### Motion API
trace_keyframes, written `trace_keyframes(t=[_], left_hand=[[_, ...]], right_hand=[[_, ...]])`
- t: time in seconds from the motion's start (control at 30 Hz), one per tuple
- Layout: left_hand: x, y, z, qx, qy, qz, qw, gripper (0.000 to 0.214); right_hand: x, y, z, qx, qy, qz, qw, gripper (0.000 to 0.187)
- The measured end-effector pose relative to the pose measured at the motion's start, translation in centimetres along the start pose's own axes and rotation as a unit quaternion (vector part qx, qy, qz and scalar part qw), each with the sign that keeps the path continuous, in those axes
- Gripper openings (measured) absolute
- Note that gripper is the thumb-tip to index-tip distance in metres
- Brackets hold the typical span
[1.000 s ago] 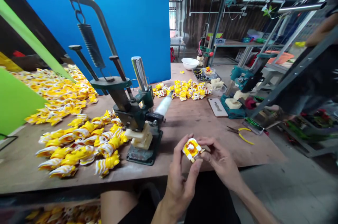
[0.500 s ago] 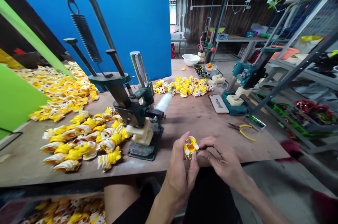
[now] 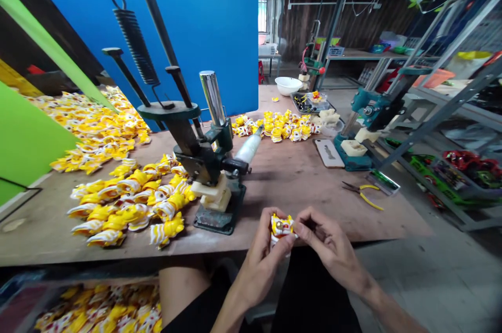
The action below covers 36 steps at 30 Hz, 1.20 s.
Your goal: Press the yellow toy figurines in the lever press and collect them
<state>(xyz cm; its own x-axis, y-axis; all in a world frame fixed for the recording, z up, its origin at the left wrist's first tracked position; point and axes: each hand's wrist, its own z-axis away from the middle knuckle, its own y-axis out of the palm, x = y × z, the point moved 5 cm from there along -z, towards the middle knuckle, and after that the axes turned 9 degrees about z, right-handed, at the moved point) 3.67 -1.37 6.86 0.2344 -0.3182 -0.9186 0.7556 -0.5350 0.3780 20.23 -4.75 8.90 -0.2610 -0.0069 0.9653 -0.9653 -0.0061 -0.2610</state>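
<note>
Pinching a yellow-and-white toy piece (image 3: 281, 224) between thumb and fingers, the left hand (image 3: 261, 260) is supporting it in front and to the right of the near press (image 3: 200, 165). The right hand (image 3: 333, 252) is bringing its thumb and forefinger narrowly together at the piece's right edge; whether they are gripping the piece itself or some small part, I cannot tell. The step in hand is looking like close fingertip work on this one piece, and the next move is probably calling for a steady left hold and a fine right pinch. Similar pieces (image 3: 129, 205) are lying left of the press, and another cluster (image 3: 288, 126) is sitting behind and to its right. Yellow-handled pliers (image 3: 363, 194) are resting untouched, well to its right.

Compared with the earlier frame, the piece is now turning a different side to view: a round gold-coloured spot and red marks are showing instead of the hollow, and the pieces beside the press are keeping their layout.
</note>
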Motion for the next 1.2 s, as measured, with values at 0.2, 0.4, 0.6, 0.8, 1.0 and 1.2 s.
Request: trace_keyframes(t=[0.2,0.4,0.6,0.8,1.0,1.2], left_hand=[[0.5,0.7,0.1,-0.040,0.013,0.099,0.994,0.038],[1.2,0.6,0.2,-0.028,-0.023,0.068,0.997,0.042],[1.8,1.0,0.3,-0.176,0.050,0.020,0.983,0.048],[1.4,-0.6,0.2,-0.127,0.040,-0.030,0.991,0.050],[0.9,-0.2,0.1,-0.200,0.067,-0.042,0.977,0.046],[3.4,-0.2,2.3,-0.001,-0.054,-0.038,0.998,0.052]], right_hand=[[0.0,0.8,0.1,-0.082,-0.013,-0.013,0.996,0.030],[-0.6,1.4,0.0,0.015,-0.010,0.004,1.000,0.033],[-1.2,1.6,0.0,-0.085,-0.031,-0.017,0.996,0.031],[-2.1,2.7,0.3,-0.056,-0.017,-0.036,0.998,0.032],[-2.3,3.3,0.3,-0.138,-0.008,-0.075,0.988,0.039],[-4.2,-8.8,-1.8,-0.353,-0.019,0.080,0.932,0.043]])
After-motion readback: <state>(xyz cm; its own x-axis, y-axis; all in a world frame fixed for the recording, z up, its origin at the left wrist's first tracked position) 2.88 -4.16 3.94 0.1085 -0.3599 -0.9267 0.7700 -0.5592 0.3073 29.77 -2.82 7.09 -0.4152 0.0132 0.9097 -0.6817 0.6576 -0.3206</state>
